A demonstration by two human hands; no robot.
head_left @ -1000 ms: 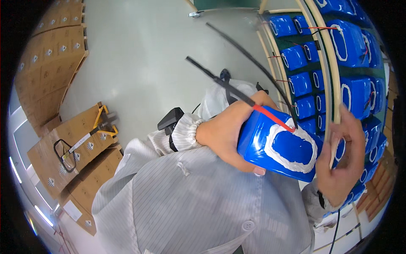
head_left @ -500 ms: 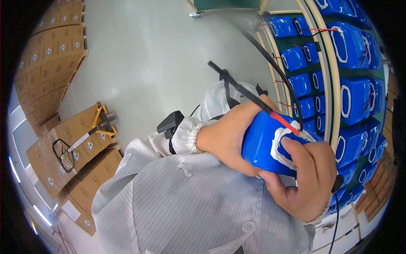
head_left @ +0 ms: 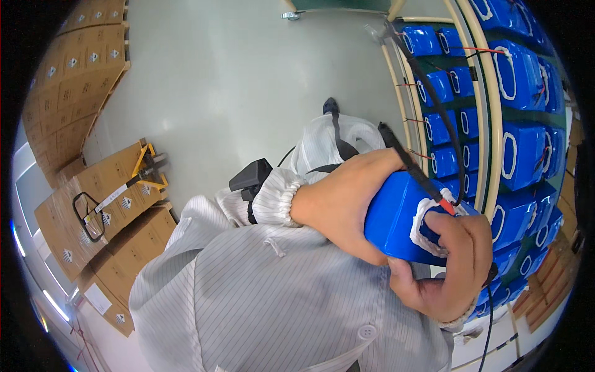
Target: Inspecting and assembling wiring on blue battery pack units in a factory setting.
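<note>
A blue shrink-wrapped battery pack (head_left: pixel 395 217) is in front of my body, tilted, with a ring of white sealant (head_left: pixel 418 230) on its near face. My left hand (head_left: pixel 341 201) wraps around its left side. My right hand (head_left: pixel 455 263) grips it from the right, the index finger bent against the face inside the sealant ring and the thumb at the lower edge. A red lead with a black sleeve (head_left: pixel 412 166) and a black cable (head_left: pixel 441 111) rise from the face. The finger hides part of the sealant.
A cream-framed rack (head_left: pixel 493 124) on my right holds several blue packs (head_left: pixel 520 74) with white rings and leads. Stacked cartons (head_left: pixel 77 80) stand at the far left. A hand pallet truck (head_left: pixel 118 195) with a yellow frame is by nearer cartons (head_left: pixel 52 226).
The pack and both hands have shifted slightly to the right. The sleeved red lead has swung right and now stands more steeply; the black cable has also moved right.
</note>
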